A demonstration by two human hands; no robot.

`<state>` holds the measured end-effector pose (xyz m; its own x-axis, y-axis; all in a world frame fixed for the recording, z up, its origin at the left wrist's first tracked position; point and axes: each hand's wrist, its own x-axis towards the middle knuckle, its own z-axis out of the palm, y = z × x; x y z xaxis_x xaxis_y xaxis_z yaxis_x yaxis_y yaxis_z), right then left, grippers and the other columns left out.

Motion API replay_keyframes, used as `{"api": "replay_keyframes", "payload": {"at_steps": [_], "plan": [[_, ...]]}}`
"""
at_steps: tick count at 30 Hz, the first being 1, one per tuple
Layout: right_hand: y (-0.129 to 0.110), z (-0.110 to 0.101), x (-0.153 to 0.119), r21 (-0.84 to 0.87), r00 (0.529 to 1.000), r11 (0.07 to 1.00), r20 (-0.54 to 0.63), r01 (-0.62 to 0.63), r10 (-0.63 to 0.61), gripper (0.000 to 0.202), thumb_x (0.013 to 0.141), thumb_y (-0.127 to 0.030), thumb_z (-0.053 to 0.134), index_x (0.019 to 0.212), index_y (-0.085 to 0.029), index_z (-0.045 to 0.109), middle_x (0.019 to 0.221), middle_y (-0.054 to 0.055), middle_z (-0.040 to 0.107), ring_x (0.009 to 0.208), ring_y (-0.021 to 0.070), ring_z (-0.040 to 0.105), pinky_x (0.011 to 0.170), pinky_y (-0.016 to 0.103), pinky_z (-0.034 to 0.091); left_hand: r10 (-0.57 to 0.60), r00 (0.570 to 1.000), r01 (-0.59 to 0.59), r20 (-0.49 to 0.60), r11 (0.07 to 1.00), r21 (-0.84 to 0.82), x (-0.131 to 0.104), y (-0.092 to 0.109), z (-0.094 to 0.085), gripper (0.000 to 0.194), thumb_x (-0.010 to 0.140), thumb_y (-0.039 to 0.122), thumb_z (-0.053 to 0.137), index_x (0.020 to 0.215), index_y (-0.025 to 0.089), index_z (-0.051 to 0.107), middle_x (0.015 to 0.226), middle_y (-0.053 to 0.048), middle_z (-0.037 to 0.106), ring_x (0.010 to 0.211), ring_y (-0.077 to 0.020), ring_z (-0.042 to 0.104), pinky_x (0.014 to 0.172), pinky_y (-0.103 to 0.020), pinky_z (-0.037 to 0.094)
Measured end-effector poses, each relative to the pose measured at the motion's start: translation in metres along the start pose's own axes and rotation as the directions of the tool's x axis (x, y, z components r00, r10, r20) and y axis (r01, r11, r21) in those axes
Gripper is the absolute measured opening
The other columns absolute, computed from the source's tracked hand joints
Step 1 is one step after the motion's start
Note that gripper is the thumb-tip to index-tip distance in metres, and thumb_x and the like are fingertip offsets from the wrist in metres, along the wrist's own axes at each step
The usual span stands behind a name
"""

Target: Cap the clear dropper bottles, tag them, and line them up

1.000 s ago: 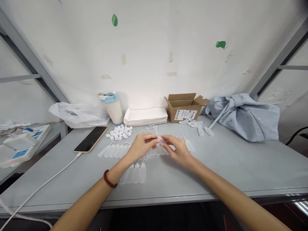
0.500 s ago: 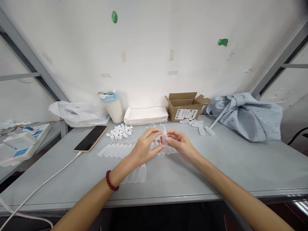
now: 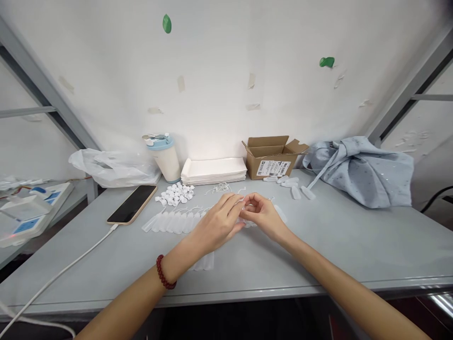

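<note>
So there's a phone (image 3: 132,205), then a row of cloudy bottles (image 3: 171,222) lying on the table (image 3: 354,245), white caps (image 3: 175,194) just behind, the person's left hand (image 3: 215,219) and right hand (image 3: 264,215) together, can't tell what's pinched, then a blue bag (image 3: 368,174).

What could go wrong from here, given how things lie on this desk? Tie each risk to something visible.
The left hand is low over the row of translucent tubes, so a dip might knock them askew.

The small white caps lie in a loose pile, so a brush could scatter them.

The white cable runs from the phone over the desk's front edge; a snag might drag the phone.
</note>
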<state>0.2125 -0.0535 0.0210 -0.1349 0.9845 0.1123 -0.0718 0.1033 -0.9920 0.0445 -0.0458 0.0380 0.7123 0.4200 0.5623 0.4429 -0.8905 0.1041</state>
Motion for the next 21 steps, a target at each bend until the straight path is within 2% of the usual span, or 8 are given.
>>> {"api": "replay_keyframes", "payload": {"at_steps": [4, 8, 11, 13, 16, 18, 21], "plan": [[0.002, 0.001, 0.000, -0.035, 1.000, 0.999, -0.016, 0.014, -0.015, 0.027, 0.067, -0.026, 0.072, 0.081, -0.020, 0.050, 0.063, -0.005, 0.058, 0.059, 0.0114, 0.058, 0.054, 0.024, 0.044, -0.026, 1.000, 0.026, -0.002, 0.998, 0.054, 0.000, 0.003, 0.000, 0.032, 0.085, 0.018, 0.055, 0.115, 0.009, 0.052, 0.117, -0.019, 0.056, 0.113, -0.0312, 0.049, 0.092, -0.046, 0.047], [0.001, 0.000, -0.001, -0.014, 0.999, 0.999, 0.020, 0.050, -0.050, 0.029, 0.069, -0.035, 0.072, 0.077, -0.020, 0.049, 0.067, -0.003, 0.059, 0.062, 0.0123, 0.059, 0.057, 0.026, 0.048, -0.132, 0.990, 0.128, -0.039, 0.987, -0.094, -0.003, 0.006, -0.007, 0.033, 0.082, 0.020, 0.060, 0.113, 0.014, 0.053, 0.115, -0.015, 0.056, 0.109, -0.0271, 0.050, 0.089, -0.042, 0.048], [-0.004, -0.004, 0.000, -0.005, 0.995, 0.996, -0.039, 0.092, -0.092, 0.029, 0.076, -0.044, 0.065, 0.074, -0.018, 0.051, 0.068, -0.001, 0.058, 0.065, 0.0133, 0.061, 0.061, 0.029, 0.053, -0.236, 0.970, 0.220, -0.057, 0.954, -0.201, -0.009, 0.010, -0.021, 0.039, 0.077, 0.026, 0.067, 0.113, 0.019, 0.054, 0.115, -0.010, 0.058, 0.109, -0.0253, 0.050, 0.091, -0.041, 0.047], [-0.008, -0.010, 0.002, -0.021, 0.985, 0.993, -0.124, 0.117, -0.119, 0.032, 0.079, -0.048, 0.060, 0.071, -0.018, 0.052, 0.067, -0.001, 0.056, 0.062, 0.0131, 0.061, 0.060, 0.029, 0.054, -0.299, 0.954, 0.290, -0.002, 0.925, -0.244, -0.016, 0.014, -0.032, 0.041, 0.075, 0.027, 0.070, 0.113, 0.021, 0.055, 0.115, -0.008, 0.060, 0.110, -0.0247, 0.049, 0.092, -0.041, 0.046], [-0.012, -0.019, 0.005, -0.063, 0.966, 0.989, -0.215, 0.136, -0.146, 0.033, 0.078, -0.047, 0.061, 0.069, -0.017, 0.052, 0.065, -0.002, 0.056, 0.056, 0.0118, 0.060, 0.055, 0.027, 0.052, -0.343, 0.926, 0.376, 0.158, 0.875, -0.303, -0.030, 0.022, -0.045, 0.042, 0.073, 0.026, 0.071, 0.112, 0.023, 0.056, 0.115, -0.006, 0.061, 0.110, -0.0239, 0.048, 0.091, -0.039, 0.047], [-0.012, -0.024, 0.007, -0.087, 0.958, 0.986, -0.239, 0.139, -0.156, 0.032, 0.077, -0.045, 0.063, 0.067, -0.017, 0.052, 0.064, -0.002, 0.056, 0.054, 0.0116, 0.059, 0.054, 0.026, 0.050, -0.352, 0.901, 0.423, 0.255, 0.846, -0.324, -0.042, 0.026, -0.048, 0.041, 0.072, 0.026, 0.072, 0.110, 0.023, 0.057, 0.114, -0.005, 0.061, 0.109, -0.0233, 0.047, 0.091, -0.038, 0.047], [-0.010, -0.028, 0.009, -0.112, 0.953, 0.983, -0.249, 0.148, -0.171, 0.030, 0.078, -0.044, 0.063, 0.066, -0.017, 0.053, 0.060, -0.002, 0.057, 0.052, 0.0117, 0.058, 0.053, 0.026, 0.049, -0.365, 0.869, 0.471, 0.334, 0.818, -0.330, -0.057, 0.028, -0.044, 0.042, 0.071, 0.026, 0.073, 0.109, 0.023, 0.056, 0.115, -0.004, 0.061, 0.109, -0.0224, 0.046, 0.093, -0.038, 0.046]]}}
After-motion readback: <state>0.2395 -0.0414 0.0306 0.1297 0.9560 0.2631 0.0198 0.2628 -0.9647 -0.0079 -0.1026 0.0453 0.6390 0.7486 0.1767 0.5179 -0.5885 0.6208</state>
